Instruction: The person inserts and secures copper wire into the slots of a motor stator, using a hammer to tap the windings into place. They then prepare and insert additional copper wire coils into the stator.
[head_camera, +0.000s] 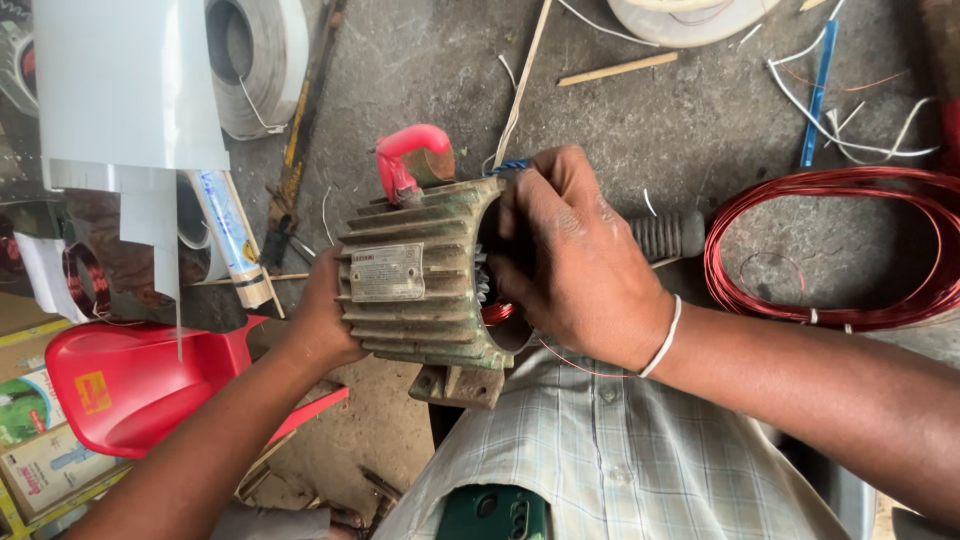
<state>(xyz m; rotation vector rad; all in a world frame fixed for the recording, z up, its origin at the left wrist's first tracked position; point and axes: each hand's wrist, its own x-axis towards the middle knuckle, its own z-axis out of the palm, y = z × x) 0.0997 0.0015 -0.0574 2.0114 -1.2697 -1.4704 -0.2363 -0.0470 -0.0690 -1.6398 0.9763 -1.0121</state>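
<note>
A green finned motor housing with a grey nameplate rests on my lap, its open end facing right. My left hand grips the housing's left end from behind. My right hand covers the open end, fingers reaching inside among red copper windings and white insulation strips. Whether the fingers hold anything is hidden. A white band circles my right wrist. A thin red wire trails from the opening across my checked shirt.
A coil of red copper wire lies on the concrete floor at right. A pink-handled tool and a black ribbed grip lie behind the housing. A red plastic stool, white sheet rolls and wire scraps surround.
</note>
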